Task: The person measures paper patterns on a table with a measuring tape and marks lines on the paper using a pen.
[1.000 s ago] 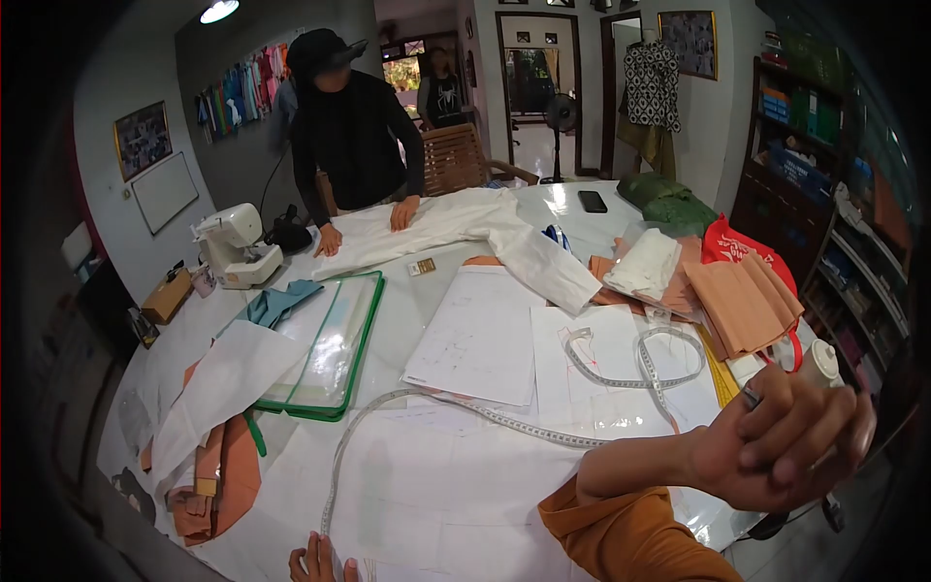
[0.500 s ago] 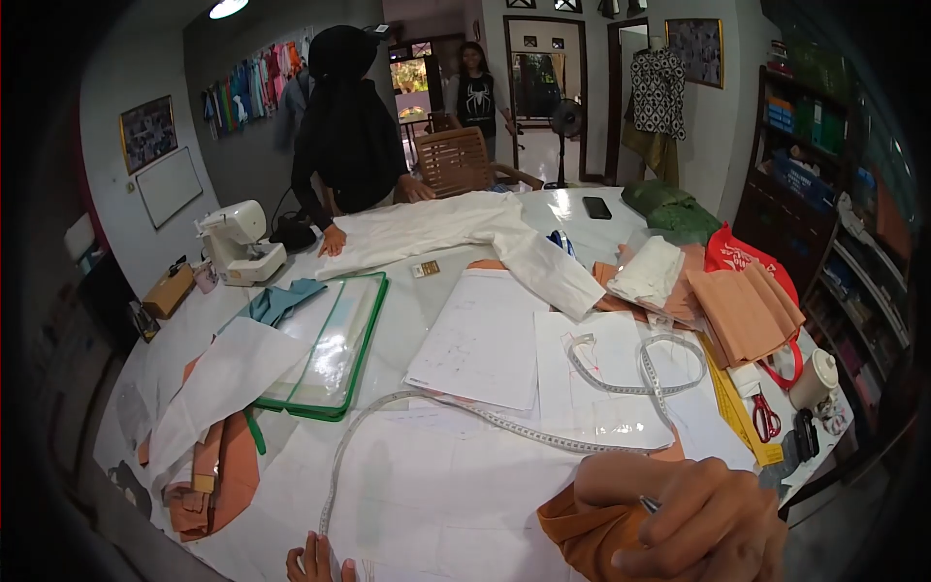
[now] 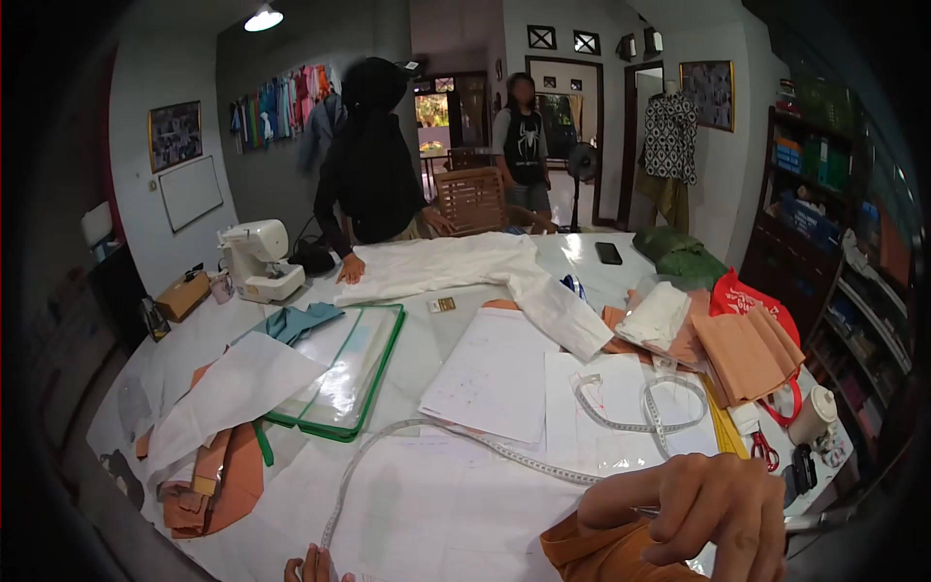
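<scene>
"What lies at left?"

"Orange fabric (image 3: 247,490) sits at lower left, partly under a pale sheet (image 3: 228,393), with a green-edged plastic case (image 3: 354,373) just right of it."

"And the left hand (image 3: 312,565)?"

"At the bottom edge, cut off by the frame, its fingers meet the near end of a tape measure (image 3: 351,472). Whether they pinch it or merely rest there, one cannot tell."

"How far along is the work?"

"Partway, by the look of it. The tape curves over a large white paper (image 3: 456,514) at bottom centre, so the laying-out appears done. Faint lines cross the paper, but wide stretches look bare; how much marking is left is unclear. Above, a stack of drawings (image 3: 490,373) lies beside a page with red marks (image 3: 593,405)."

"The right hand (image 3: 716,514)?"

"Raised at lower right, fingers curled in around what looks like a pen (image 3: 647,511), only a sliver showing. Beyond it, at right, red-handled scissors (image 3: 764,451) lie beside a yellow ruler (image 3: 727,435)."
</scene>
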Demonstrator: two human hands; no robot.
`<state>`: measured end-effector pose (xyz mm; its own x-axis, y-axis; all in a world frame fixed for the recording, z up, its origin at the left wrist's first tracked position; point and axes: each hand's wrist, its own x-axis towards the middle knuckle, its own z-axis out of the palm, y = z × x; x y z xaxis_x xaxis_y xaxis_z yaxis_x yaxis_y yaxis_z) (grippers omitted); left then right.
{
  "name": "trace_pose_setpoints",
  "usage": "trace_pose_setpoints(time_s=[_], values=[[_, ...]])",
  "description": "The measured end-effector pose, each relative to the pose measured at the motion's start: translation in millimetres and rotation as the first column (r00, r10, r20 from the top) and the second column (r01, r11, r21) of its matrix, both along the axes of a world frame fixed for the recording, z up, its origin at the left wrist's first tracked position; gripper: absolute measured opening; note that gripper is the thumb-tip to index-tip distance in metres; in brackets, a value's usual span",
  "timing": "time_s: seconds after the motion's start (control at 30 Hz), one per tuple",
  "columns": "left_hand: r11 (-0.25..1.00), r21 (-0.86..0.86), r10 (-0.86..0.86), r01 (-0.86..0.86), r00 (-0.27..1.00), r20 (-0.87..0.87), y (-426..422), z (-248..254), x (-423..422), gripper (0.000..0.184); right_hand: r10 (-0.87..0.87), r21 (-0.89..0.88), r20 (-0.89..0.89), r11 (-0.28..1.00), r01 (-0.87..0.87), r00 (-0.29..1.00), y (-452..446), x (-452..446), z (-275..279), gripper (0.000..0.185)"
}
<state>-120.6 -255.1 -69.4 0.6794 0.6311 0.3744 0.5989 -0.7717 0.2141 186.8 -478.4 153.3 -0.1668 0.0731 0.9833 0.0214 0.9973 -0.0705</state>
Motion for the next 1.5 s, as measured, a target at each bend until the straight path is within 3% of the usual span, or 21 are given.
trace_pose_setpoints(time_s=[0.03,0.13,0.23,0.27,0.37,0.4,0.5,0.63,0.67,0.77,0.9,0.97,1.03,1.13,1.23,1.43,1.5], values=[[1.0,-0.004,0.002,-0.002,1.0,0.003,-0.6,0.7,-0.4,0.048,0.046,-0.006,-0.031,0.999,-0.046,0.998,-0.4,-1.6,0.7,0.023],[1.0,-0.016,0.009,-0.008,1.0,0.028,-4.0,6.4,1.5,0.049,0.301,0.231,0.008,0.927,-0.294,0.954,6.6,-1.6,-0.7,0.021],[0.999,-0.02,0.027,-0.027,0.999,0.038,-4.6,3.4,0.9,0.049,0.026,0.267,0.013,0.963,-0.029,1.0,-4.4,1.0,-8.7,0.023],[0.999,-0.029,0.029,-0.028,0.999,0.04,-4.9,3.5,1.3,0.05,-0.068,0.105,0.158,0.993,0.052,0.985,-14.8,10.1,-4.8,0.029],[0.999,-0.047,0.029,-0.028,0.999,0.023,-4.8,6.1,2.0,0.05,-0.282,0.062,0.003,0.958,0.281,0.959,-19.0,-12.7,-21.2,0.033],[0.998,-0.05,0.03,-0.029,0.999,0.013,-4.5,7.1,1.6,0.05,-0.318,-0.019,-0.124,0.948,0.319,0.94,-16.6,-28.0,-20.3,0.035],[0.999,-0.034,0.027,-0.027,1.0,-0.008,-1.9,5.0,1.4,0.05,-0.45,0.083,-0.223,0.875,0.477,0.865,-7.5,-39.6,-28.6,0.033],[0.998,-0.038,0.04,-0.041,0.999,-0.006,-4.0,7.0,3.0,0.05,-0.19,0.104,-0.169,0.972,0.209,0.967,-9.3,-27.9,-20.8,0.028],[0.999,-0.035,0.033,-0.033,0.999,0.012,-4.0,6.4,2.5,0.05,-0.023,0.273,-0.091,0.961,0.048,0.996,4.4,-19.9,-13.4,0.028],[1.0,-0.024,0.021,-0.02,0.999,0.047,-4.4,5.1,1.1,0.049,0.289,0.507,-0.062,0.834,-0.219,0.955,23.0,-25.2,4.9,0.028],[1.0,-0.011,0.02,-0.02,0.999,0.036,-4.9,6.9,2.8,0.049,-0.082,0.376,-0.248,0.91,0.174,0.965,9.1,-40.8,-14.4,0.025],[1.0,-0.007,0.018,-0.018,0.999,0.033,-4.7,7.7,2.4,0.048,-0.071,0.237,-0.091,0.967,0.09,0.993,1.2,-29.7,-12.0,0.021],[1.0,-0.01,0.017,-0.016,0.999,0.045,-5.1,7.4,2.6,0.048,-0.087,0.357,-0.116,0.926,0.123,0.989,5.7,-29.5,-8.7,0.02],[0.999,-0.036,0.019,-0.018,0.999,0.039,-5.7,10.6,2.9,0.047,0.114,0.421,-0.019,0.902,-0.096,0.993,13.0,-22.8,0.0,0.019],[0.999,-0.042,0.024,-0.022,0.999,0.045,-7.1,11.6,3.9,0.046,0.167,0.393,0.025,0.905,-0.164,0.986,8.0,-18.2,2.8,0.021],[1.0,-0.024,0.011,-0.011,1.0,0.024,-5.9,12.3,3.6,0.045,0.066,0.337,-0.132,0.941,-0.017,0.989,1.0,-27.6,-2.7,0.018],[0.998,-0.049,0.032,-0.03,0.999,0.032,-6.2,9.9,4.4,0.045,0.079,0.397,-0.153,0.918,-0.012,0.985,8.4,-31.4,-2.9,0.019]])
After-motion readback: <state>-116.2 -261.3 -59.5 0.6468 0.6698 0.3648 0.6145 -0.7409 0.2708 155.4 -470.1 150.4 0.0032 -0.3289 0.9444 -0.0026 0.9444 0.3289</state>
